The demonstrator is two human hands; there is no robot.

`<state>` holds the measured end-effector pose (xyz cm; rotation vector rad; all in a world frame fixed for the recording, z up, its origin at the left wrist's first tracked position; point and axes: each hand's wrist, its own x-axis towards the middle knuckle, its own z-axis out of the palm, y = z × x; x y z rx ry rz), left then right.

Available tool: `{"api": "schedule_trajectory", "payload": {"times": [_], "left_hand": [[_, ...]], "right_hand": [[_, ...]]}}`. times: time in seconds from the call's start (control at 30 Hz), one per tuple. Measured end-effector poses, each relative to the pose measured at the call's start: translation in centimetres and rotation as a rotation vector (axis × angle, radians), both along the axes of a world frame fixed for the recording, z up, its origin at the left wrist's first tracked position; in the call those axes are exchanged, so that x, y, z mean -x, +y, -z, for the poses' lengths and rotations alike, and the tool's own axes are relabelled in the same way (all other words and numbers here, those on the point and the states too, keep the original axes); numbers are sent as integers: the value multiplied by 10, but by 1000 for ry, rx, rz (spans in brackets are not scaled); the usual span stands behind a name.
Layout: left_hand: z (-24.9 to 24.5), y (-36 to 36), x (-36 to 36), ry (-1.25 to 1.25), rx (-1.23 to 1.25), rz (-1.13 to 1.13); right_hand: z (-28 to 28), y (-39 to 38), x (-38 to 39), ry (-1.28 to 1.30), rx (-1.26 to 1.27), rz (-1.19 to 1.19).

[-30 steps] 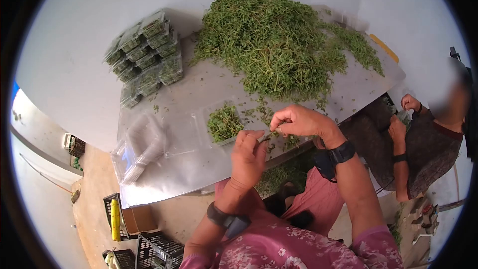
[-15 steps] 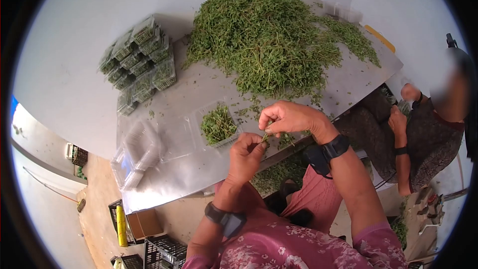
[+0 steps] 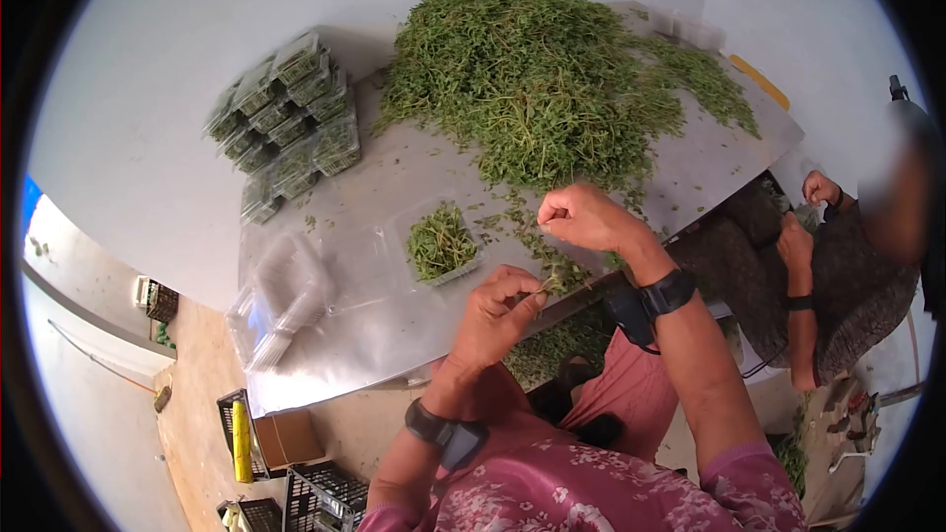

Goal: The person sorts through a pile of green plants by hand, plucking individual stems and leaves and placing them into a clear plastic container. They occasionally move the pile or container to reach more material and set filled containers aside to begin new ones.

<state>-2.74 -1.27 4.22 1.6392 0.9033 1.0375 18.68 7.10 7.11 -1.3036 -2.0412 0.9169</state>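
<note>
My left hand (image 3: pixel 499 317) is closed near the table's front edge, thumb and forefinger pinching a small green sprig (image 3: pixel 546 286). Above and to its right, my right hand (image 3: pixel 591 221) is held with curled fingers; whatever lies between its fingertips is too small to make out. To the left of my hands, an open clear plastic clamshell box (image 3: pixel 392 254) holds a clump of picked green sprigs (image 3: pixel 440 242). Beyond my hands rises a large heap of leafy green stems (image 3: pixel 522 69), and loose bits are scattered in front of it.
Filled clear boxes (image 3: pixel 291 118) are stacked at the metal table's (image 3: pixel 384 345) back left. Nested clear boxes (image 3: pixel 281 305) stand at its left corner. A co-worker (image 3: pixel 838 276) sits at the right, hands near the lap. Black crates (image 3: pixel 320 498) and a cardboard box (image 3: pixel 288 436) are on the floor.
My hands have moved apart: the right one has shifted slightly up and right, away from the left, which still pinches the sprig. The view has shifted slightly.
</note>
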Motion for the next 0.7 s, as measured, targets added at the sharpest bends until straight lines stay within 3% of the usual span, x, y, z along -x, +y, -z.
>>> {"api": "schedule_trajectory", "payload": {"times": [0.07,0.17,0.37,0.4,0.5,0.7], "left_hand": [[-9,-4,1,153,-108,-69],[-27,-4,7,144,-211,-229],[-52,24,41,266,-129,-602],[-52,23,46,383,-176,-631],[-34,26,61,300,-324,-720],[-21,23,65,745,-690,-618]], "right_hand": [[2,1,0,-36,-50,5],[-1,0,1,-42,-40,8],[4,2,-1,-25,-38,4],[2,2,-1,-33,-37,4],[1,0,-3,-29,-37,9],[-5,1,-9,-33,-60,60]]}}
